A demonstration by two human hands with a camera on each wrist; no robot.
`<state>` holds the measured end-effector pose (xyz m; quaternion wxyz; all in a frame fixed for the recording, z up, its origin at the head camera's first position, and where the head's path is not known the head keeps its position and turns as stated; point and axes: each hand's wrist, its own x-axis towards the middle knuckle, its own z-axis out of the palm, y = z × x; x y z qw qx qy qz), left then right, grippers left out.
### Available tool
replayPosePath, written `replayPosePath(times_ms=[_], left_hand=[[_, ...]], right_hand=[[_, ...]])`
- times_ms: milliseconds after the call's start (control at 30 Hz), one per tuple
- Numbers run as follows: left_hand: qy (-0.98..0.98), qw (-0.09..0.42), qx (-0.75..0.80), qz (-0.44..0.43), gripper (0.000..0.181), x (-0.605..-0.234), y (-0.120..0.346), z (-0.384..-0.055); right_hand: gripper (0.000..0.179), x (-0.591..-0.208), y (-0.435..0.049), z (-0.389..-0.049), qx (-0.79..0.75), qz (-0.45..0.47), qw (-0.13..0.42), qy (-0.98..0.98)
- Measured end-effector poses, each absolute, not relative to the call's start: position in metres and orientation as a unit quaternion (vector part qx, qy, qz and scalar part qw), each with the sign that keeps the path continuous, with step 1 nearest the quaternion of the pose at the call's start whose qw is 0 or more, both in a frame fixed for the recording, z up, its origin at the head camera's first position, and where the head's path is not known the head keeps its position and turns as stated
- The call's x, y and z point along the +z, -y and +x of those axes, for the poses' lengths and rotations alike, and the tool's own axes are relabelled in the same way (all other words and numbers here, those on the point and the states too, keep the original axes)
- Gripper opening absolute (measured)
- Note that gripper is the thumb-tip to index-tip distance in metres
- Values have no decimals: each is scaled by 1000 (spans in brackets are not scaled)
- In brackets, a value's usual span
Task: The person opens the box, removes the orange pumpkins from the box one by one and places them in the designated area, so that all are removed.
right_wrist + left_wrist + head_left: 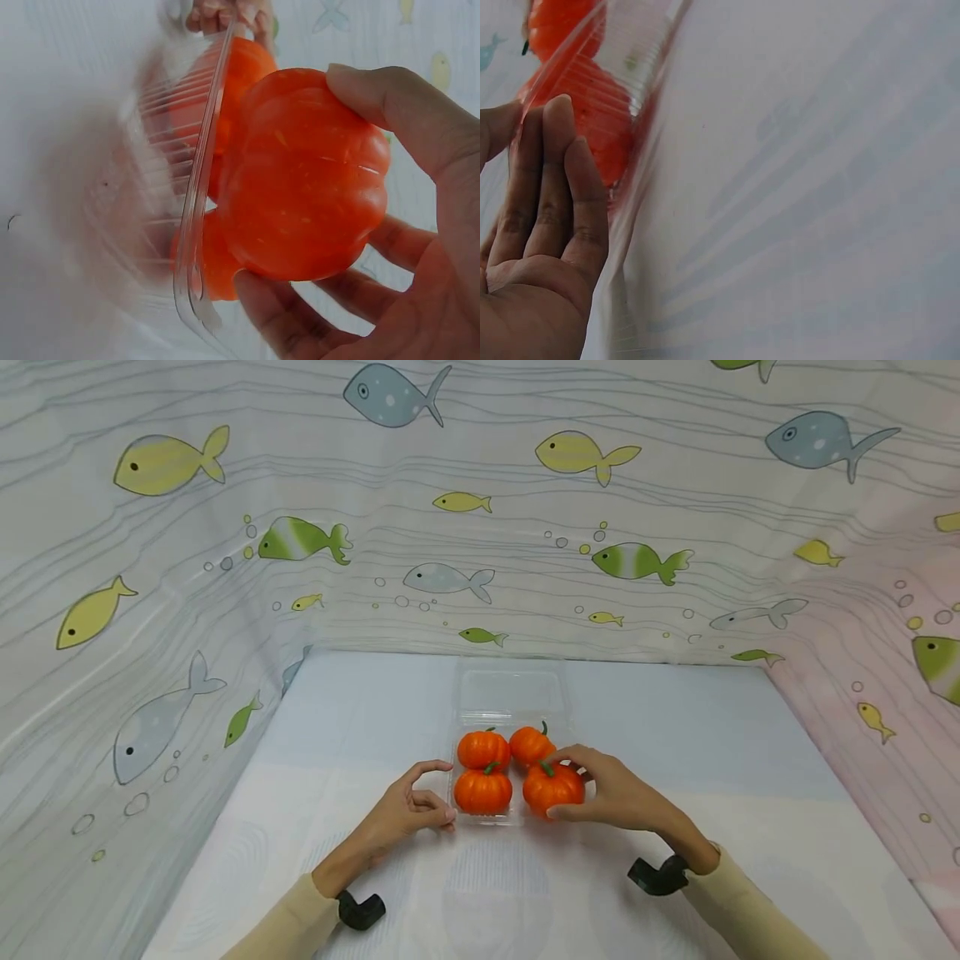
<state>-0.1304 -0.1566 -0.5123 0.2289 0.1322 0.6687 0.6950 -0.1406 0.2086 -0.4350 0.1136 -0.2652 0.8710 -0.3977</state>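
Note:
A clear plastic clamshell container lies on the table with its lid folded open towards the back. Several small orange toy pumpkins are here: one at the front left and one behind it sit inside, and another is at the back right. My right hand grips a further pumpkin between thumb and fingers, held above the rim at the container's front right. At the front-left edge, my left hand pinches the rim, its index finger stretched along the side.
A pale patterned cloth covers the table. Behind and at both sides rises a curtain printed with fish. Each wrist wears a black camera mount, one on the left and one on the right.

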Motion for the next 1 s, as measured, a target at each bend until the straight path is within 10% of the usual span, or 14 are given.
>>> replayPosePath(times_ms=[1000], left_hand=[[-672, 229, 689, 143, 76, -508, 158, -131]], right_hand=[[71, -445, -240, -155, -426, -244, -48, -870]])
